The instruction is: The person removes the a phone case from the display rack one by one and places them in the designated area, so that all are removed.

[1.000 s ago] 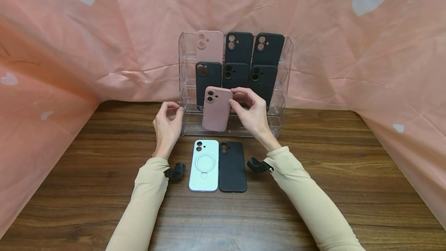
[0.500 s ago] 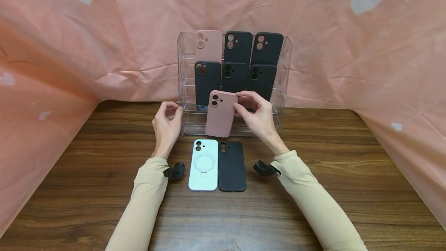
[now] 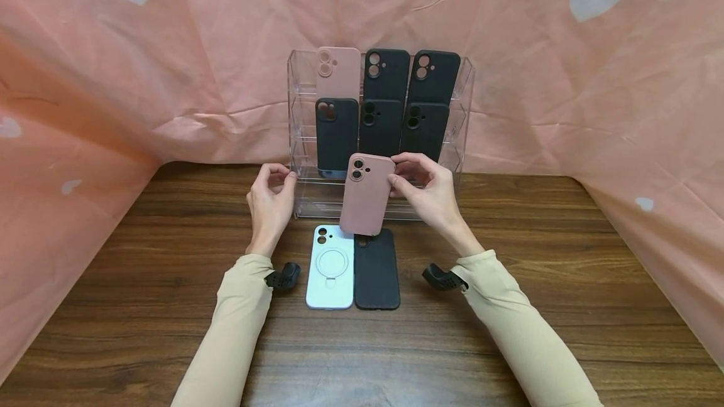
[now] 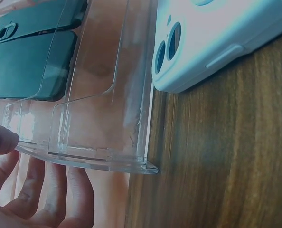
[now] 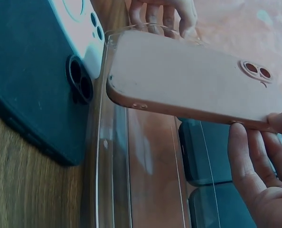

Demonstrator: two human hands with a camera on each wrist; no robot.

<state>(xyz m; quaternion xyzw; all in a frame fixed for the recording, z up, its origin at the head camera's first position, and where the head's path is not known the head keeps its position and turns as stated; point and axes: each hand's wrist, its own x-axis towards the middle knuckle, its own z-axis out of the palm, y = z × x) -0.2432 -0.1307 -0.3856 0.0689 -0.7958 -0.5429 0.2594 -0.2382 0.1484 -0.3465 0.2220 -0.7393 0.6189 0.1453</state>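
My right hand (image 3: 432, 196) pinches a pink phone case (image 3: 367, 196) by its right upper edge, thumb in front and fingers behind. The case hangs tilted before the clear acrylic rack (image 3: 317, 209), its lower end overlapping the top of a black phone case (image 3: 377, 275) in the head view. With thumb and curled fingers, my left hand (image 3: 271, 203) grips the rack's left side wall; the left wrist view shows the thumb (image 4: 5, 140) on that clear edge. A white phone case (image 3: 330, 275) with a ring lies flat beside the black one.
Another pink case (image 3: 342, 77) and several black cases (image 3: 381, 127) stand in the rack's upper tiers. Pink cloth (image 3: 237, 49) with white hearts hangs behind and at both sides. The table (image 3: 537, 256) is brown wood grain.
My right hand has drawn the pink case away from the rack, toward me and a little to the right. The left hand stays at the rack's side.
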